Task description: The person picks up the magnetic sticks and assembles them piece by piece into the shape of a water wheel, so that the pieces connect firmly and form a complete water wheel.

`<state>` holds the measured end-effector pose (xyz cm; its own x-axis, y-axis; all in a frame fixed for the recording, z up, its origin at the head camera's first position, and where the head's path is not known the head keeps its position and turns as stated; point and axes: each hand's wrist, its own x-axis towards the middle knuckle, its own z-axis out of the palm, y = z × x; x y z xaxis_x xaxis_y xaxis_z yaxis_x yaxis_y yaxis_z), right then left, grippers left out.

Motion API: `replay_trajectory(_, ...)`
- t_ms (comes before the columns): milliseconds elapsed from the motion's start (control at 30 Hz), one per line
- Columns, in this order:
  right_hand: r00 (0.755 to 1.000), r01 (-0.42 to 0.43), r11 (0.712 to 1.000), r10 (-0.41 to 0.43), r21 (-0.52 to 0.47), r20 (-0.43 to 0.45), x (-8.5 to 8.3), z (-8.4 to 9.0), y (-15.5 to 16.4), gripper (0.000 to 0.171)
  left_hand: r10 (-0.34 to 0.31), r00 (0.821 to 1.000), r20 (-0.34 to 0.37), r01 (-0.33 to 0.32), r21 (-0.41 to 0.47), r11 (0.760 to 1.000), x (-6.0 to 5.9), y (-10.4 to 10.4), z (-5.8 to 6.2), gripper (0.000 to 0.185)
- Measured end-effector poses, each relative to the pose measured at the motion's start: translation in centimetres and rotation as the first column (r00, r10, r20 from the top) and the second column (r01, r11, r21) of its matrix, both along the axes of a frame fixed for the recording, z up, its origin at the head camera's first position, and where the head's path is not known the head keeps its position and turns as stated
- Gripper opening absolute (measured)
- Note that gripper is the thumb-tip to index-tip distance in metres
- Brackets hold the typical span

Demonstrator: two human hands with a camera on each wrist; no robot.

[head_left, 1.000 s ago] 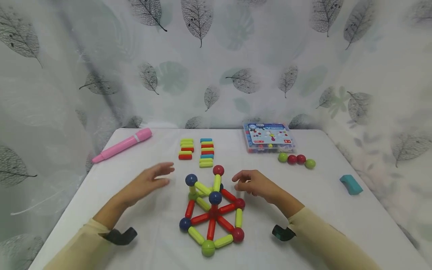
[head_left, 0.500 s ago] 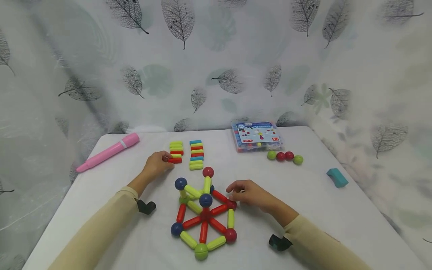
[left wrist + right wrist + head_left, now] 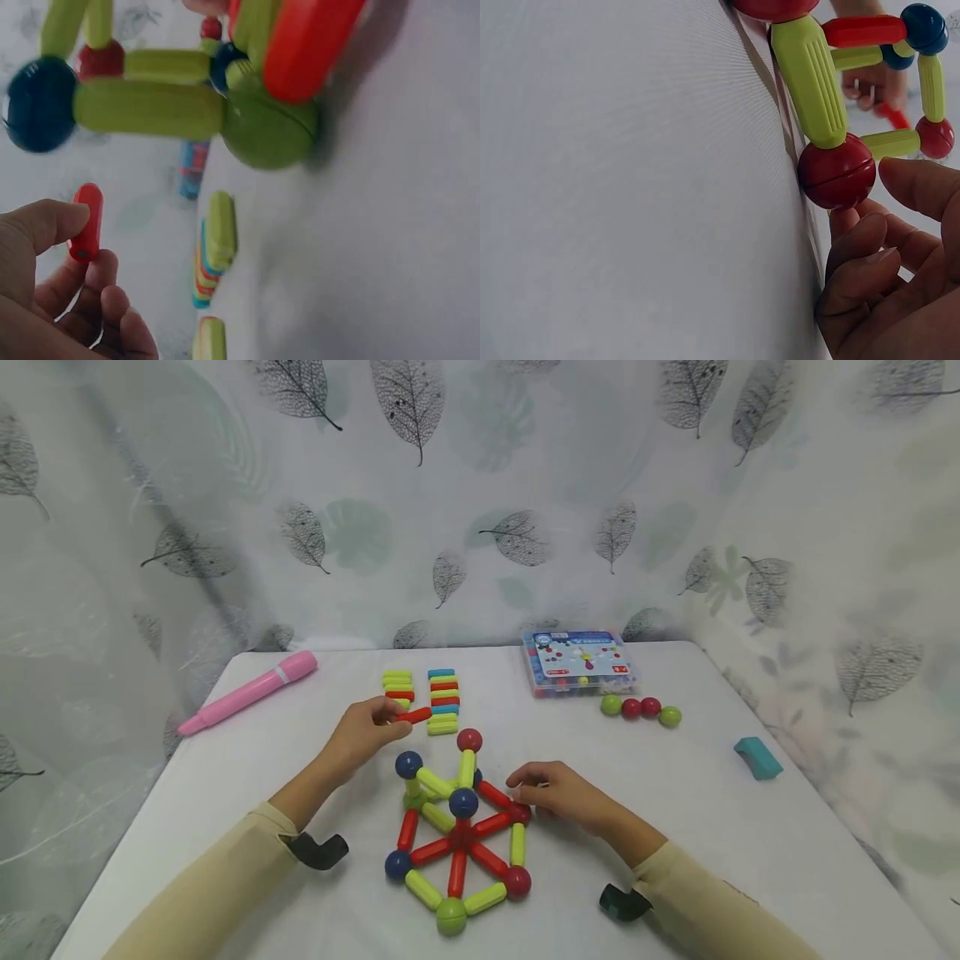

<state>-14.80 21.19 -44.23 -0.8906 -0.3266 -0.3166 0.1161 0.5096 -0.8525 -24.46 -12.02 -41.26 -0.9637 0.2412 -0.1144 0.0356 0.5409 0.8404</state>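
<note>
One red stick (image 3: 414,716), pinched by left hand (image 3: 362,735), lies level, pointing rightward.

No legible text, even on the box lid (image 3: 579,657)

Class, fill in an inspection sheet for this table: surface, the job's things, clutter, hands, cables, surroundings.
Surface: white table.
Job's things: red stick lifted; ball-and-stick frame in front; stick rows behind.
Clutter: pink pen, box, four balls, teal block.
Hands: left hand pinches the red stick; right hand rests by a red ball of the frame, grip unclear.
Cables: nothing seen.
Surroundings: leaf-print curtain.
</note>
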Motion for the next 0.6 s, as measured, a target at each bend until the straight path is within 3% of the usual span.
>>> replay_trajectory(100,1.0,0.004,1.0,-0.004,-0.005,0.0,0.0,-0.1,0.1,0.032,-0.025,0.998,0.059,0.018,0.119,0.993,1.6,1.0,1.3,0.033)
replay_trajectory(233,1.0,0.008,1.0,-0.008,-0.008,0.006,0.0,-0.1,0.0,0.032,-0.043,0.991,0.13,0.012,0.226,0.974,3.3,1.8,1.9,0.029)
replay_trajectory(400,1.0,0.008,1.0,-0.008,-0.024,0.009,0.0,-0.1,-0.1,0.033,-0.042,0.993,0.112,0.017,0.218,0.976,4.6,2.4,2.0,0.025)
replay_trajectory(600,1.0,-0.007,0.999,0.007,-0.041,0.006,0.0,-0.2,-0.2,0.035,-0.039,0.996,0.076,0.024,0.198,0.98,5.4,3.0,1.9,0.024)
